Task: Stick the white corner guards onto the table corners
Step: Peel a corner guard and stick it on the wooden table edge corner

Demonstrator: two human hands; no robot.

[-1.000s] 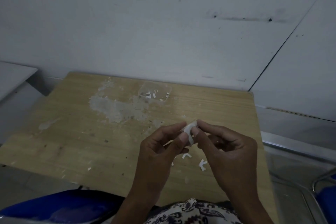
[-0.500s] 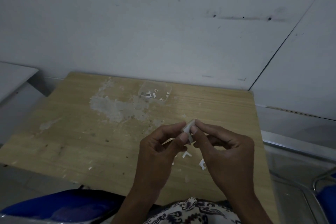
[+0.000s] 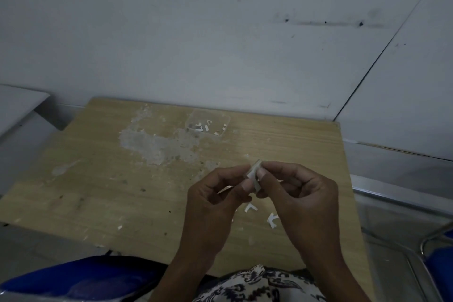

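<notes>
A small white corner guard (image 3: 254, 171) is held above the wooden table (image 3: 93, 179), near its right half. My left hand (image 3: 213, 206) pinches it from the left with thumb and forefinger. My right hand (image 3: 301, 203) pinches it from the right, thumbnail against its face. Two white L-shaped paper pieces (image 3: 250, 208) (image 3: 272, 220) lie on the table just below my hands. The table's far right corner (image 3: 337, 124) and far left corner (image 3: 94, 100) show bare wood.
A clear plastic tray (image 3: 208, 122) with several small white pieces sits at the table's far edge, by the wall. A grey worn patch (image 3: 157, 144) marks the tabletop. Blue chairs (image 3: 81, 282) (image 3: 438, 250) stand at lower left and far right.
Both hands stay in place over the table. The guard has turned slightly between my fingertips, and my right thumb has shifted on it.
</notes>
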